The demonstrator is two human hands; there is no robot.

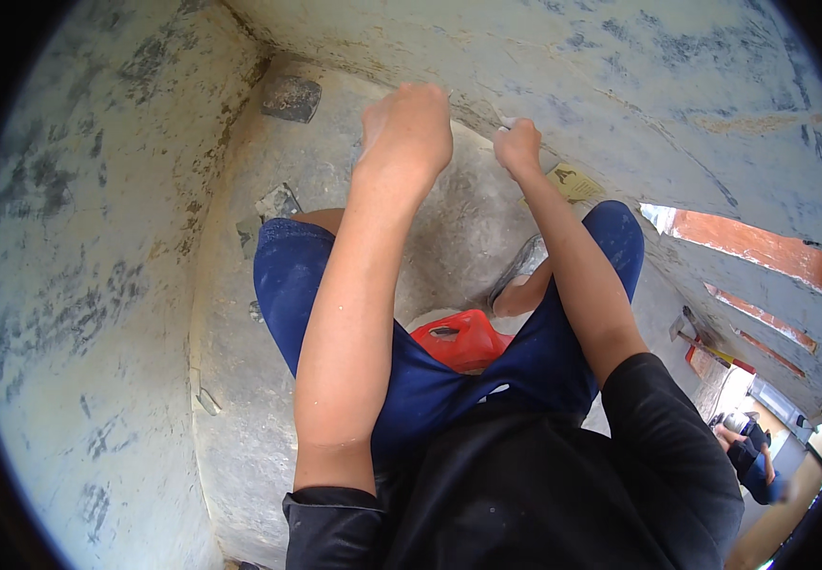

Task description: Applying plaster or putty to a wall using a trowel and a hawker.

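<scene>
My left hand is raised in front of the far wall, its fingers curled into a fist with the back of the hand uppermost. Whatever it may hold is hidden beneath it. To its right, and also close to that wall, my right hand is closed. A small pale, thin edge shows at its fingers, too little to name. The wall carries dark smudges and scraped patches around both hands.
I sit on a red plastic seat between my knees. A dark square piece lies near the corner, and a yellow printed sheet by the wall. Slots pierce the right wall. Another person is far right.
</scene>
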